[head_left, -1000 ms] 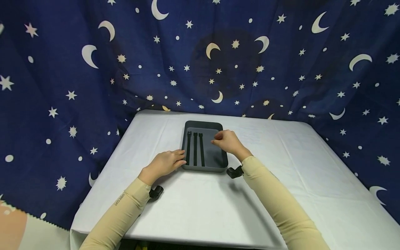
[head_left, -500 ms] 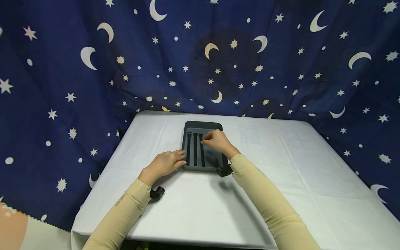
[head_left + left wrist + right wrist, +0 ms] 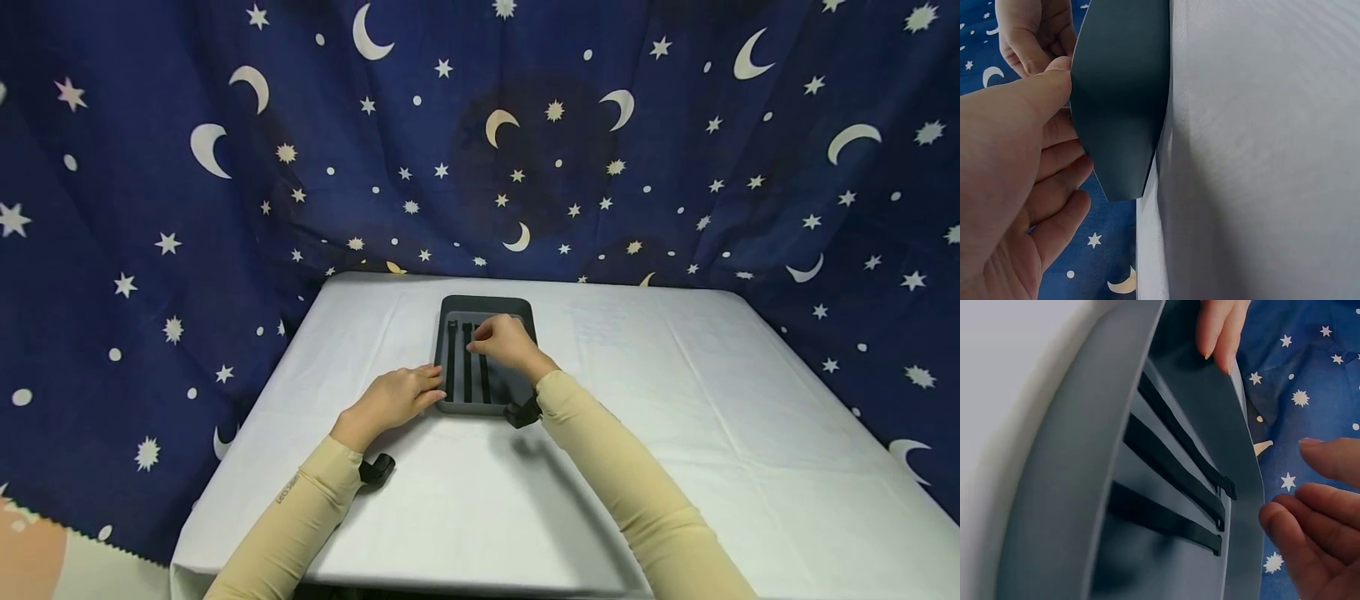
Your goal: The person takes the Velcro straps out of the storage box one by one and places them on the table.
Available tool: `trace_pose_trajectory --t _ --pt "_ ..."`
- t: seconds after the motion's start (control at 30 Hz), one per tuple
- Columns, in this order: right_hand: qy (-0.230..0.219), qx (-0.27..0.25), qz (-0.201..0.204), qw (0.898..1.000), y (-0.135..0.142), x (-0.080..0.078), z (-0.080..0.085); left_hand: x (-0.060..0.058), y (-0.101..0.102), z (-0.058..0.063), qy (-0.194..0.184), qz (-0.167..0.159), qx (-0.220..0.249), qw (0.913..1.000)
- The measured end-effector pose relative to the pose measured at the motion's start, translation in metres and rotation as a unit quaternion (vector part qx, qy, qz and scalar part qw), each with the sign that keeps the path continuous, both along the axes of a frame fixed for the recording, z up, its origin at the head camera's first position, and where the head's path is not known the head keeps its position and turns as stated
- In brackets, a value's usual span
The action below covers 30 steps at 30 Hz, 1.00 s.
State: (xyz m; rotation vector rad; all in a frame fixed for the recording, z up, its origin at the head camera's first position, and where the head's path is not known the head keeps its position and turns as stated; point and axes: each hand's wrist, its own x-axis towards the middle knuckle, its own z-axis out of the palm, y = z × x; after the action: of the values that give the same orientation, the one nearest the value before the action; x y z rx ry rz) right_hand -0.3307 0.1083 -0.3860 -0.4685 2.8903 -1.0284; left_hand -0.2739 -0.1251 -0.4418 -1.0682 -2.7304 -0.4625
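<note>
Black straps (image 3: 1172,467), three of them, lie flat on the floor of the grey tray (image 3: 471,409), side by side and apart, running lengthwise and gathered toward the tray's left wall. Each strap has a slightly wider end near the tray's far wall.

Left hand (image 3: 396,395) is at the tray's left wall, touching the rim; its fingers lie loosely over the edge, and from the right wrist two fingertips show hanging inside the tray. Right hand (image 3: 507,342) is above the tray, over the right-hand strap, and from the head hides part of it. Its fingers are released and loosely bent, thumb apart from the forefinger, grasping nothing.

Under the tray is a white tablecloth (image 3: 750,433); beyond the tray hangs a dark blue curtain (image 3: 450,133) printed with pale moons and stars. Beige sleeves (image 3: 615,467) cover both arms on the near side of the tray, with a small black camera (image 3: 377,470) at each wrist.
</note>
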Motion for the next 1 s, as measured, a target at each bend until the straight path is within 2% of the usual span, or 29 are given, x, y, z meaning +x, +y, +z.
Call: trace_pose_trajectory --t 0.23,0.47,0.8,1.0 --pt "-0.012 -0.009 -0.005 1.000 -0.010 -0.001 -0.007 -0.001 0.001 0.003 -0.022 -0.006 0.005 0.9997" --pt "-0.017 -0.010 -0.003 1.000 -0.016 -0.003 -0.012 -0.001 0.002 0.005 -0.027 -0.006 0.006 0.9996" --pt "-0.026 -0.010 -0.024 0.999 -0.023 -0.001 -0.021 0.003 0.002 0.005 -0.048 0.003 0.001 0.9988" --pt "-0.026 -0.010 -0.028 0.999 -0.031 -0.002 -0.027 0.002 0.003 0.005 -0.047 0.004 0.003 0.9989"
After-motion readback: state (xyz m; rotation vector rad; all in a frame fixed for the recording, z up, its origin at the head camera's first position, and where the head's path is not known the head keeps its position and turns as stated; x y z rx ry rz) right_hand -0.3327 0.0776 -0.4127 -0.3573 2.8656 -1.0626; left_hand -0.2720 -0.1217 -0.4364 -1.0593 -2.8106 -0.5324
